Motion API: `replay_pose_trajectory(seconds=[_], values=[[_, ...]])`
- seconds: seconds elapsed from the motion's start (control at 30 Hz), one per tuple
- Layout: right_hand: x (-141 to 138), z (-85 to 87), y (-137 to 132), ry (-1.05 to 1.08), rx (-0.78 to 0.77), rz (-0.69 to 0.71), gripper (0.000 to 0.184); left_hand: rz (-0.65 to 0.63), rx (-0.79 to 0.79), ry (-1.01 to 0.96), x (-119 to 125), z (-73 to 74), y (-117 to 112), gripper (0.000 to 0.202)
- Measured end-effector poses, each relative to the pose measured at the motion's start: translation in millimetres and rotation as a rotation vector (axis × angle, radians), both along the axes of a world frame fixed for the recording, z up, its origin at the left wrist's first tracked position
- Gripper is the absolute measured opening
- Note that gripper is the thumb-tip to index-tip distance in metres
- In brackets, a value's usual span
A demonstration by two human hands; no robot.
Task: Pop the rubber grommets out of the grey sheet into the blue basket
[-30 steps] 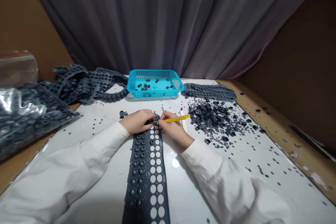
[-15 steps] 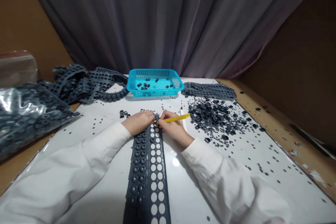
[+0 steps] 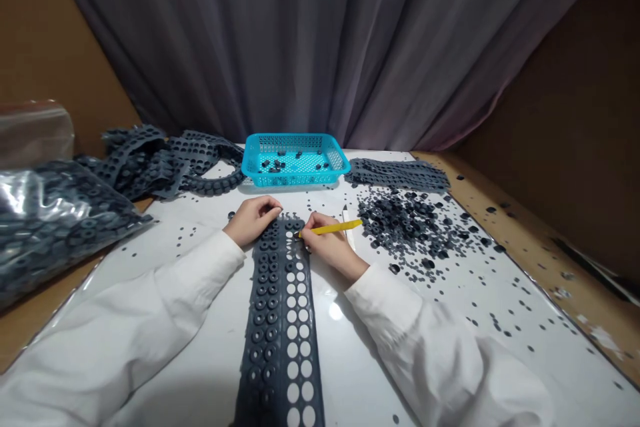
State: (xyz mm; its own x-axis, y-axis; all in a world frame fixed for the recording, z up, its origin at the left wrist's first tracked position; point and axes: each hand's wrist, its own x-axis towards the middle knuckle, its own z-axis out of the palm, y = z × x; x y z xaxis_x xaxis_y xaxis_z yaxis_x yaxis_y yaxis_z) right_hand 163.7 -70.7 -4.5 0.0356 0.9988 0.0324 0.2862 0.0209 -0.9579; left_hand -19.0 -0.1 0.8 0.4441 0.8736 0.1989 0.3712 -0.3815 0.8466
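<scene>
A long dark grey rubber strip lies lengthwise on the white table, its right columns punched out to round holes, its left columns still filled with small rings. My left hand rests at the strip's far left corner, fingers curled onto its edge. My right hand is closed on a yellow pick tool, whose tip touches the strip near its far end.
A blue basket with several dark rings stands at the back. A heap of loose rings lies to the right, more strips behind it. Tangled strips and a clear bag of parts are on the left.
My left hand has slid away from the right hand to the strip's far left corner. The far end of the strip now lies flat and uncovered. The right hand stayed put.
</scene>
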Motion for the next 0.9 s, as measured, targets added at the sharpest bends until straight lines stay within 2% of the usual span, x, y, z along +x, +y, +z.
replay_pose_trajectory(seconds=[0.13,0.23,0.33,0.5,0.7,0.9], values=[[5,-0.1,2,0.095,-0.010,-0.043,0.006,0.016,-0.185,-0.182,4,1.3,1,0.026],[8,0.0,4,0.129,-0.004,-0.128,0.007,0.026,-0.354,-0.310,10,5.4,1,0.022],[9,-1.6,7,0.127,-0.005,-0.150,0.008,0.027,-0.505,-0.402,12,11.0,3,0.020],[8,-4.1,8,0.098,-0.003,-0.132,0.007,0.025,-0.613,-0.440,8,16.2,6,0.022],[8,-1.7,12,0.039,0.005,-0.111,0.010,-0.012,-0.486,-0.330,9,11.3,5,0.032],[8,-2.7,14,0.064,-0.034,-0.100,0.010,-0.209,-0.129,-0.006,23,15.6,7,0.022]])
